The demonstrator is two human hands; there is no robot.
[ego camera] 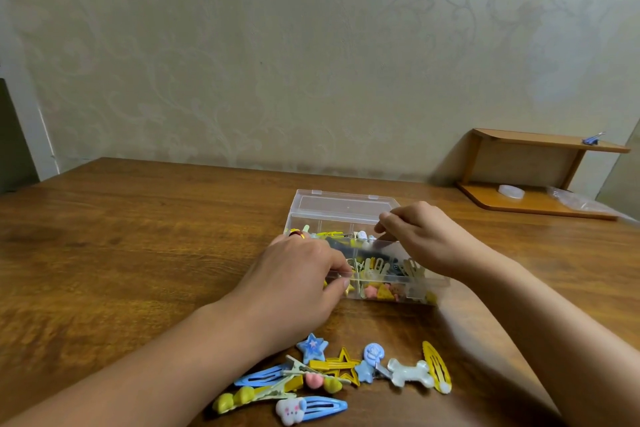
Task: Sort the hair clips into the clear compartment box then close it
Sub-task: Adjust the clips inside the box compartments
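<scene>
A clear compartment box [420, 291] stands open on the wooden table, its lid [343, 204] tilted back. Yellow and pastel clips fill its compartments. My left hand [298, 274] hangs over the box's left front part, fingers curled down into a compartment; what they hold is hidden. My right hand [420, 239] reaches over the right side, fingertips pinched together above a back compartment; any clip between them is too small to see. A heap of loose hair clips [332, 378] lies near me: blue snap clips, a yellow star, a blue star, a pale bone, a yellow snap clip.
A small wooden shelf [533, 201] sits at the table's back right corner against the patterned wall, with a blue binder clip [592, 139] on top and a white lid and plastic bag below. Bare table [138, 236] spreads to the left.
</scene>
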